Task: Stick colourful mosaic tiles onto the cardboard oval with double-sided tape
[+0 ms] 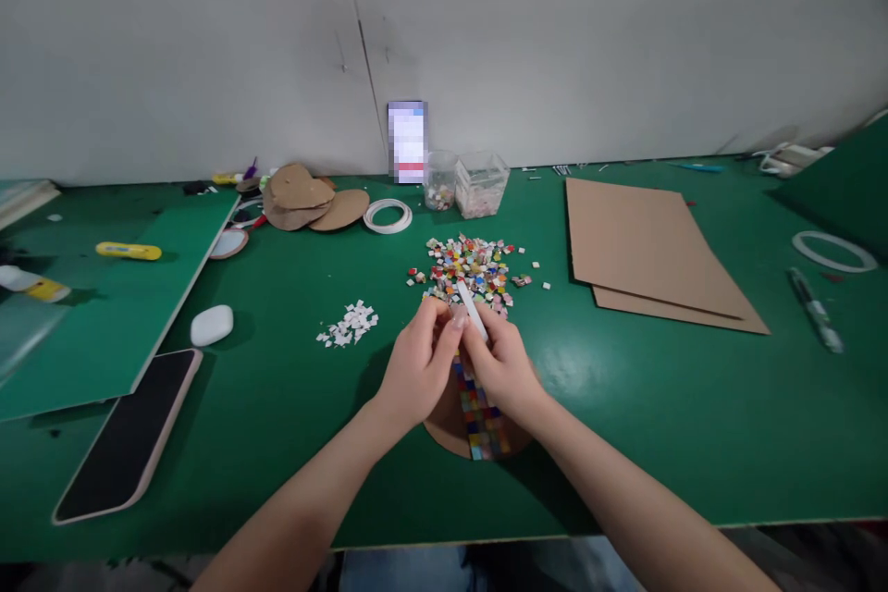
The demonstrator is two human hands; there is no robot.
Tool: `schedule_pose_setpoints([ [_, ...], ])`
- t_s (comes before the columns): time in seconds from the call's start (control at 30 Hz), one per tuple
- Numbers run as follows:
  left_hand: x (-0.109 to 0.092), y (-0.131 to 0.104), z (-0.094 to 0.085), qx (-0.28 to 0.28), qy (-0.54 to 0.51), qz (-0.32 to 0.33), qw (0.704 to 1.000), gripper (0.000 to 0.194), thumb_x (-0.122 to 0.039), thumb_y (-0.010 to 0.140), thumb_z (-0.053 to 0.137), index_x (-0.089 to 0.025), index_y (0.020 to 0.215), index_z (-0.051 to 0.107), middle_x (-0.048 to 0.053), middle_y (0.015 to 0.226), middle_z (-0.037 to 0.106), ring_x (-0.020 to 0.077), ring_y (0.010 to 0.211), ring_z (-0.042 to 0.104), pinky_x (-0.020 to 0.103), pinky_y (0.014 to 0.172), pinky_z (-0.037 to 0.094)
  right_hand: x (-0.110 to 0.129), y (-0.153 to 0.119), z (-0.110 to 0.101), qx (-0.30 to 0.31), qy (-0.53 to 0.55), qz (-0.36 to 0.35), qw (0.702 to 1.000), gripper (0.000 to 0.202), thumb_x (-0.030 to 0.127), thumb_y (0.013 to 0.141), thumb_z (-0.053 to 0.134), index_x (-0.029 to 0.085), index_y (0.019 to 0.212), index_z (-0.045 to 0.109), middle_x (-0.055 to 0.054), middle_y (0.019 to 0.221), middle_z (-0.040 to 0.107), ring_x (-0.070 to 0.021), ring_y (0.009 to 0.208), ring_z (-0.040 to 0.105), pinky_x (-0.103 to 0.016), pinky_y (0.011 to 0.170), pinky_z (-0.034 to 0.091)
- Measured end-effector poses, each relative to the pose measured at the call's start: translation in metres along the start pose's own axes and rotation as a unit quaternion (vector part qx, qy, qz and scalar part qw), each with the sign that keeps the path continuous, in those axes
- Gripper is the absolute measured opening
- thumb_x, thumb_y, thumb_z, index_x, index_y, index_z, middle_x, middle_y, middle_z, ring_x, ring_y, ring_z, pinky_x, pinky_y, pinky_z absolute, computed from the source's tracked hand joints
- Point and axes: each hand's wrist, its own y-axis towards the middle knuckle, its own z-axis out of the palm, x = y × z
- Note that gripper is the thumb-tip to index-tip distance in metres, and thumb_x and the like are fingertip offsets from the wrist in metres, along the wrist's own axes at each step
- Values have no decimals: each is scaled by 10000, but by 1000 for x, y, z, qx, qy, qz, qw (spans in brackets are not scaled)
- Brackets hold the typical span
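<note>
Fingertips of my left hand (418,363) and my right hand (506,368) meet in front of me, both closed in a pinch. A narrow, flat white strip (473,309) sticks up from my right hand's grip. Whatever the left fingertips pinch is too small and covered to make out. Below the hands lies a round cardboard disc (442,418), partly hidden by them. Rows of colourful square mosaic tiles (484,421) run down its middle. Just beyond my fingers spreads a pile of loose mosaic tiles (472,261). White paper scraps (350,324) are heaped to the left.
Behind the pile stand a clear cup (439,180), a clear square box (481,185) and a propped phone (408,143). Cardboard sheets (638,240) lie right, a marker (816,311) farther out. Left are a dark phone (129,444), a white case (212,326) and a yellow cutter (129,251).
</note>
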Motion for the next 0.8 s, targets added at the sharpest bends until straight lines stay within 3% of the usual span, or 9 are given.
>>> schedule_pose_setpoints([
  [0.17,2,3,-3,22,-5,12,1000,190,-327,919,345,-201,802,427,-30,723,503,101,634,486,212,582,364,-4,0,2,8,97,45,994,183,281,878,411,192,725,458,57,542,362,-84,460,314,-212,421,259],
  [0.33,1,1,-4,28,17,23,999,187,-306,929,300,-203,825,417,-28,717,516,107,609,484,221,567,357,-8,-1,5,10,124,50,991,203,311,885,411,189,732,461,55,556,373,-78,471,317,-208,425,264],
  [0.63,4,-1,1,-38,33,41,998,217,-297,935,264,-206,784,390,-32,652,474,107,548,464,220,526,356,0,0,5,48,199,72,976,259,367,888,416,198,693,430,66,519,389,-70,428,333,-210,401,268],
  [0.8,4,-1,0,-54,75,58,994,212,-243,921,285,-209,718,337,-36,613,456,102,518,450,214,488,312,3,2,4,51,263,110,957,247,390,833,521,209,700,419,97,458,356,-59,373,295,-199,355,228],
])
